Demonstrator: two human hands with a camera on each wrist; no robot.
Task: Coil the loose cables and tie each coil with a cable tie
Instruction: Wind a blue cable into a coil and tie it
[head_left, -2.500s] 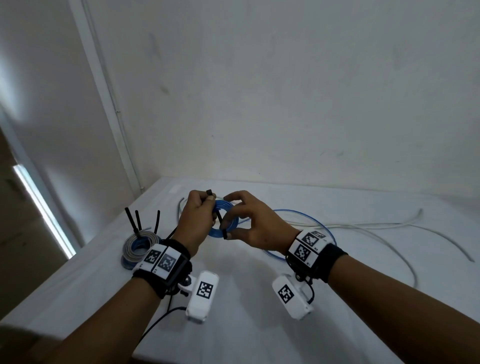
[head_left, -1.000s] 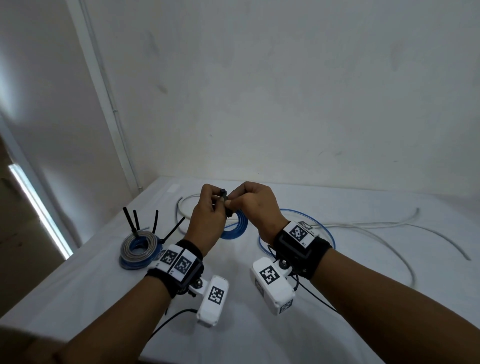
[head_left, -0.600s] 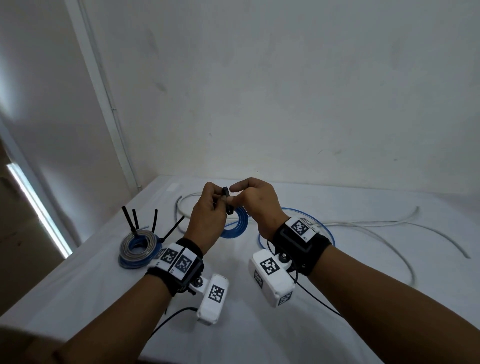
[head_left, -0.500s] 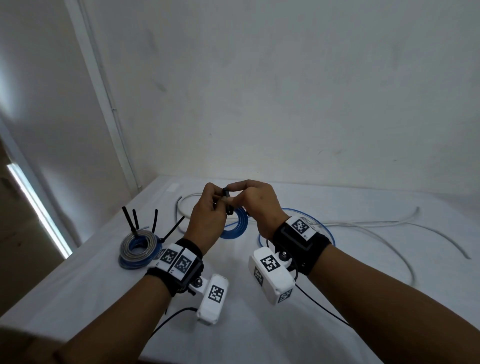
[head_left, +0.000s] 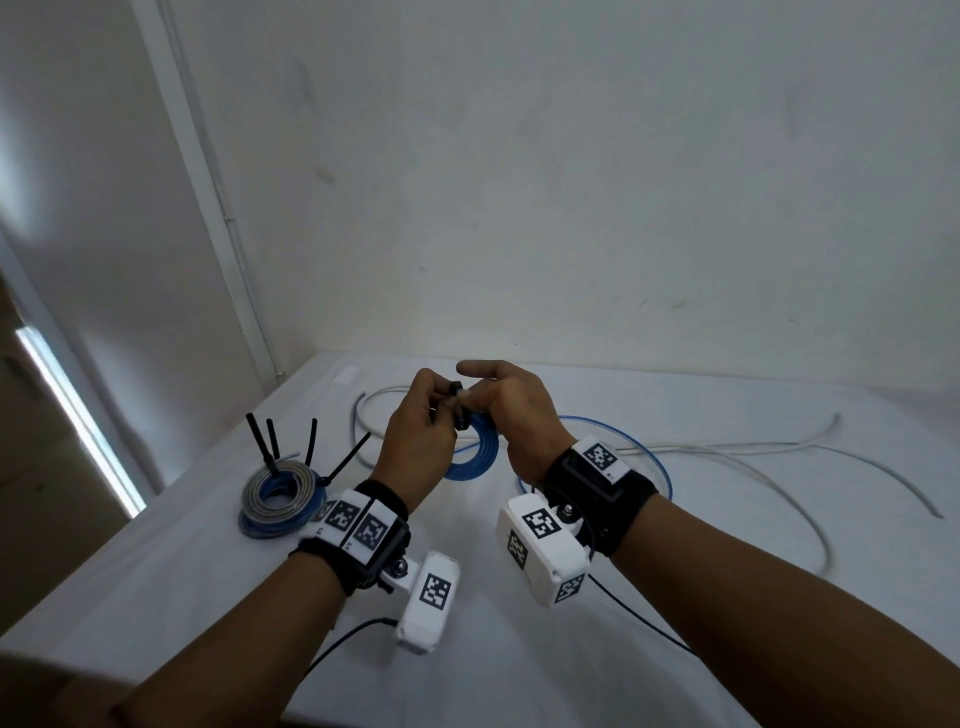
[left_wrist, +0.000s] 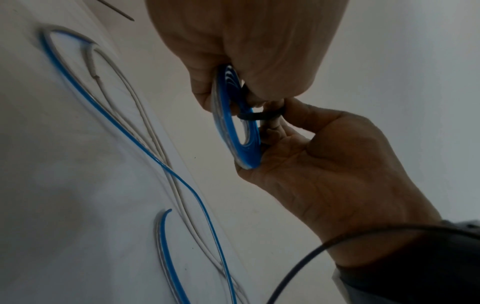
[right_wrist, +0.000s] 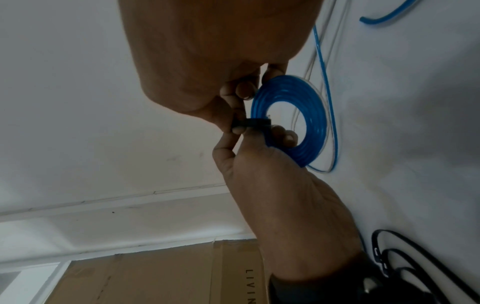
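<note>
Both hands hold a small blue cable coil (head_left: 478, 457) in the air over the white table (head_left: 519, 649). A black cable tie (head_left: 460, 410) is looped round the coil's upper rim. My left hand (head_left: 441, 405) pinches the tie on its left side. My right hand (head_left: 478, 395) pinches it from the right, index finger sticking out straight. In the left wrist view the tie (left_wrist: 259, 116) crosses the coil (left_wrist: 233, 127) between the fingertips of both hands. In the right wrist view the right hand (right_wrist: 249, 133) has fingers through the coil (right_wrist: 311, 115) and its thumb on the tie (right_wrist: 252, 123).
Tied grey and blue coils (head_left: 280, 493) lie stacked at the table's left edge, black tie tails sticking up. A loose blue cable (head_left: 649, 447) and a long white cable (head_left: 779, 452) sprawl across the back right. A wall stands close behind. A cardboard box (right_wrist: 155, 273) stands beside the table.
The hands have come together and risen a little. The tie, loose 2.5 s ago, now loops round the coil. The right index finger has lifted straight.
</note>
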